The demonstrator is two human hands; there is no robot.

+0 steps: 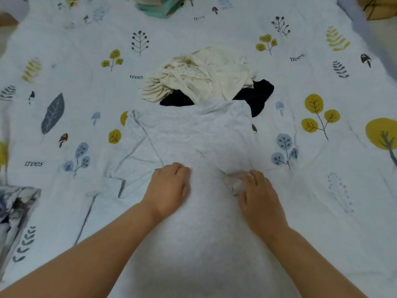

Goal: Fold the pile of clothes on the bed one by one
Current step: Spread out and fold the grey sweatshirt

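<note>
A: Head view, the only one; where is the garment?

B: The grey top (pixel 189 136) lies spread flat on the bed (pixel 322 201), at the middle of the near edge; its long axis runs straight away from the person, near end under the forearms, far end just touching the pile (pixel 206 80).

A: And the hands?

B: The left hand (pixel 169 188) rests palm down on the cloth, fingers loosely together, pressing it flat left of the centre line; the right hand (pixel 257 194) pinches a small bunch of the same cloth; which part of the top that bunch is I cannot tell, since the frame is soft there.

A: What does the next move turn on?

B: A sleeve (pixel 120 168) trails toward the bed's left edge, so the left hand is nearer to it; I judge the fold must go across the long axis, side toward centre, with one hand holding the body down.

A: What is left to fold?

B: A cream piece (pixel 214 72) heaped over a black one (pixel 260 93), toward the bed's middle, beyond both hands; further off, at the far edge, a green stack (pixel 156 7), perhaps already folded.
</note>
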